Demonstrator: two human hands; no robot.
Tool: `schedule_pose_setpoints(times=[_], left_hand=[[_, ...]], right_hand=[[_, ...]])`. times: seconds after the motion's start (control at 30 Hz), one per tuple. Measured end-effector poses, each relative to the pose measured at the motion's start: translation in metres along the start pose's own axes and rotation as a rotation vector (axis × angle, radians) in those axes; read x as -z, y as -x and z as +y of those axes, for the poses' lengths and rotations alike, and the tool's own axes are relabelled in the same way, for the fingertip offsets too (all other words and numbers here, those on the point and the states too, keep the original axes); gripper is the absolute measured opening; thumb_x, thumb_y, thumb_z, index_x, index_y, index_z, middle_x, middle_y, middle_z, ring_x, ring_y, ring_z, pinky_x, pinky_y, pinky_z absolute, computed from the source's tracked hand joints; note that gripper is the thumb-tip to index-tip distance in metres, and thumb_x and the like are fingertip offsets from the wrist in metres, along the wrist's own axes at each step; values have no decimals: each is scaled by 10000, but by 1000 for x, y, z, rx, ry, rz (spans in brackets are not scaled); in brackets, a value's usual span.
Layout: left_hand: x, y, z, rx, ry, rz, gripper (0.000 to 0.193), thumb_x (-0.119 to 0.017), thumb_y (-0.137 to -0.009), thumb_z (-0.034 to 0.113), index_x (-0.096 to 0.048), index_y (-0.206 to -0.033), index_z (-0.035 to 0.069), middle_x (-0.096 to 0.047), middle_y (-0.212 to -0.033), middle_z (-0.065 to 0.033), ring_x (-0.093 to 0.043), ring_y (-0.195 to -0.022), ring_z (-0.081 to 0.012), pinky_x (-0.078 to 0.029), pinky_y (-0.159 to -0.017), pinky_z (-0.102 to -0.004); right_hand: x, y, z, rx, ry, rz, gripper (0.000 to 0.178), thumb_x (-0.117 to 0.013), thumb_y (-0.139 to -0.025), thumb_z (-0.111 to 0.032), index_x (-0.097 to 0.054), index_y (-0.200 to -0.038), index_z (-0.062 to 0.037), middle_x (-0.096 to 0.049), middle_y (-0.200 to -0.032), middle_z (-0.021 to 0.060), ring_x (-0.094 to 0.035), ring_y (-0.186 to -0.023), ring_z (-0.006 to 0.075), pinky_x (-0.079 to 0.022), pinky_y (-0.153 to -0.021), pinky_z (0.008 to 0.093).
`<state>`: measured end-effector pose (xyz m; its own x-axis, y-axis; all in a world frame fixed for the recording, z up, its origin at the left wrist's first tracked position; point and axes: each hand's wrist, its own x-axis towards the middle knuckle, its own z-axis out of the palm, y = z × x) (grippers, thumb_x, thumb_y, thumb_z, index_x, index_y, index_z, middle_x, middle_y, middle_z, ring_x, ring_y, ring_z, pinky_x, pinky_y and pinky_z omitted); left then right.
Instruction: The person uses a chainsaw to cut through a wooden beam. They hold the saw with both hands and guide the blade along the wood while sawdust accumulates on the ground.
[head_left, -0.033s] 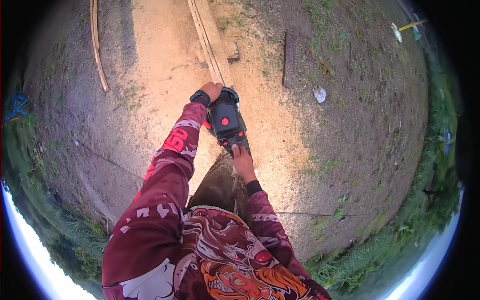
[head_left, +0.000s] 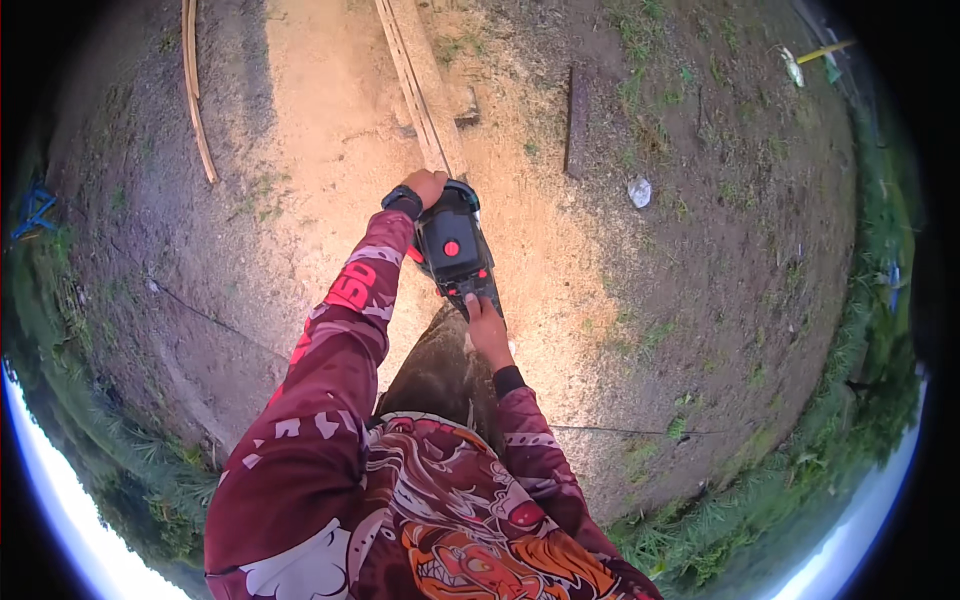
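Observation:
Between my two hands is a black chainsaw with a red cap on its top. My left hand is wrapped round its front handle, a dark watch on the wrist. My right hand grips the rear handle, thumb on top. Beyond the saw's front, a long wooden beam runs away from me, with a dark lengthwise slit along it. The saw body meets the beam's near end; the guide bar is hidden from this view.
Pale sawdust covers the ground around the beam. A block lies under the beam. Thin wood strips lie at the far left, a dark plank to the right, near a crumpled clear piece of litter. A thin cord crosses the ground.
The chainsaw and both my hands have shifted very slightly toward me. The beam looks unmoved.

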<state>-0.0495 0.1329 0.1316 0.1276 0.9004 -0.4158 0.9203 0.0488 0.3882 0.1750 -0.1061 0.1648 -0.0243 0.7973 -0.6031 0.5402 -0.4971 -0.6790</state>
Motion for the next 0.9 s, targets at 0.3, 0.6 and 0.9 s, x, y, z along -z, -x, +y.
schedule_pose_setpoints(times=[0.3,0.6,0.9], left_hand=[[-23,57,38,84,25,-65,387,-370,-991,304,-656,-1096,65,-673,-1123,-286,-650,-1053,-471,-517,-918,-524],[-76,108,60,50,28,22,454,-367,-986,372,-680,-1052,50,-685,-1067,-298,-665,-986,-476,-523,-895,-520],[-123,159,95,240,198,-69,609,-338,-978,447,-701,-1089,-29,-668,-1122,-314,-642,-1072,-472,-487,-980,-502]], right_hand=[[13,48,47,-43,-21,-54,646,-381,-1023,-568,-600,-1206,11,-631,-1156,340,-575,-1138,511,-452,-961,524],[15,98,107,-26,-65,-59,635,-388,-1025,-560,-596,-1218,8,-632,-1164,336,-576,-1141,508,-453,-961,520],[22,153,159,-62,-46,-36,580,-403,-1028,-543,-580,-1216,-24,-651,-1116,333,-592,-1087,524,-457,-920,566]])
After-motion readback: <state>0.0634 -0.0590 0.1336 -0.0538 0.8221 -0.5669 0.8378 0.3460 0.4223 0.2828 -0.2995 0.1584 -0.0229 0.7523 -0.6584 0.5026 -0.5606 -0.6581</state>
